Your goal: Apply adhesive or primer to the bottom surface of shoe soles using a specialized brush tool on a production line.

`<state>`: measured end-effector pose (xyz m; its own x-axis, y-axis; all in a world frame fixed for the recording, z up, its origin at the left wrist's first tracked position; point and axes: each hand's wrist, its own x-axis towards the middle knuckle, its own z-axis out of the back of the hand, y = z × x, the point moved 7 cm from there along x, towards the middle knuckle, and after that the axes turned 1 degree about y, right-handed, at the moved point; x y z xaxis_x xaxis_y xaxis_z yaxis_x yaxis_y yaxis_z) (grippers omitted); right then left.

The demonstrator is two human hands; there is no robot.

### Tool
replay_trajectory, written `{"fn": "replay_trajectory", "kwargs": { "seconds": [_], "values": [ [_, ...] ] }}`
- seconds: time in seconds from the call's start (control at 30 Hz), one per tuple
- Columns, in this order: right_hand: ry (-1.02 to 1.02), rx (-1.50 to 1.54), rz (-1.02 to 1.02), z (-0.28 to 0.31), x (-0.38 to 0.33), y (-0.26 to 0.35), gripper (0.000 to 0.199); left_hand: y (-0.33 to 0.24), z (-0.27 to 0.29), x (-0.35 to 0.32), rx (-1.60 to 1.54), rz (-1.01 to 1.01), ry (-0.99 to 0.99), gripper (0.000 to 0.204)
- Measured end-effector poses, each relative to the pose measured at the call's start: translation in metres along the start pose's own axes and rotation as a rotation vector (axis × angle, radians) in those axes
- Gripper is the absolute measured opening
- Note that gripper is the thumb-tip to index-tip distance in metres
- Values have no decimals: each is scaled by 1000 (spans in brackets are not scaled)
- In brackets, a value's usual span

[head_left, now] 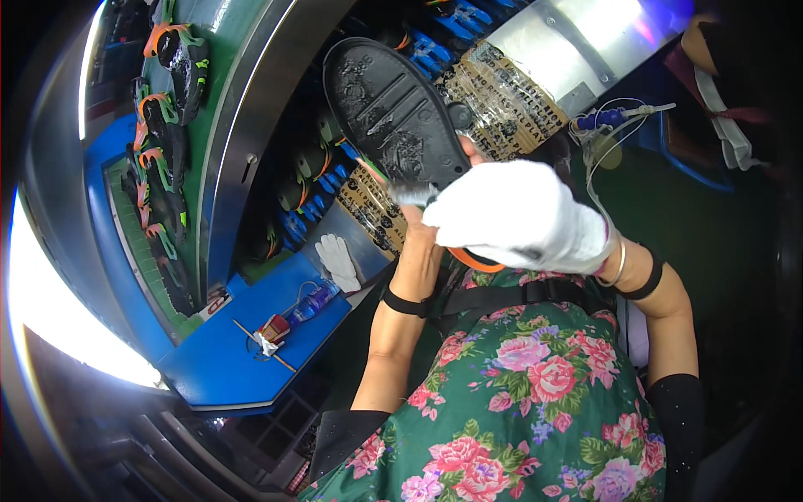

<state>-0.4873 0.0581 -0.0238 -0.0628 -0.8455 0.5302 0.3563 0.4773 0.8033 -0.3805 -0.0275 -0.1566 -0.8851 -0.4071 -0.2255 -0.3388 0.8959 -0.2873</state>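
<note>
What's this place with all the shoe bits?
Probably a shoe workshop or factory: black shoe pieces with orange and green parts line a green surface, and a black sole is held up in the middle.

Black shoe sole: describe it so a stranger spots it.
Find the green floral garment at lower centre. Above it, up-left of the white-gloved right hand, the bare left hand supports the long black shoe sole. Unlike the black shoes with orange-and-green straps at far left, it shows a broad, ridged face.
</note>
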Motion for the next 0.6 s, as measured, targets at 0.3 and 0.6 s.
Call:
{"fn": "replay_trajectory", "kwargs": {
  "seconds": [0.3,0.6],
  "values": [
    [30,48,-99,-13,-17,-1,25,-8,-18,9,-12,35,-43,136],
    [-71,-41,24,-5,-18,3,33,-24,-27,20,-56,-57,-41,136]
  ]
}}
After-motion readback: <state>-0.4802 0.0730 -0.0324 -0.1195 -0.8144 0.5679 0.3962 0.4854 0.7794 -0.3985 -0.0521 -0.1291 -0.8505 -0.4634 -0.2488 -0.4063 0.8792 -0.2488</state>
